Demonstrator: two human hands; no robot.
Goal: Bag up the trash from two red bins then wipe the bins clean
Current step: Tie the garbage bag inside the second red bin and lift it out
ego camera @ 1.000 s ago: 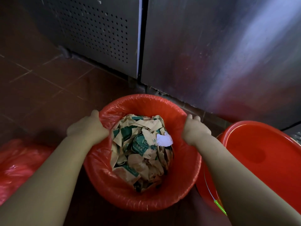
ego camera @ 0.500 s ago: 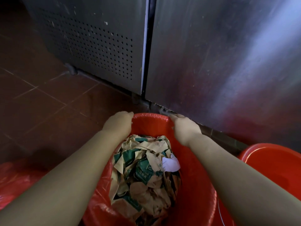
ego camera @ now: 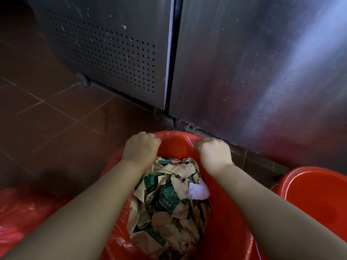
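Left hand (ego camera: 141,147) grips the red liner (ego camera: 175,136)'s edge; right hand (ego camera: 214,152) too.

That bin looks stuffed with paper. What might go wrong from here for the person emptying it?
1. The left hand and right hand grip the thin red liner at the far rim only; lifting from that one side might stretch or tear it.
2. The crumpled paper trash is piled high, so pieces may spill onto the floor if the liner tips.
3. The bin sits close to the steel cabinet, so knuckles may scrape it.
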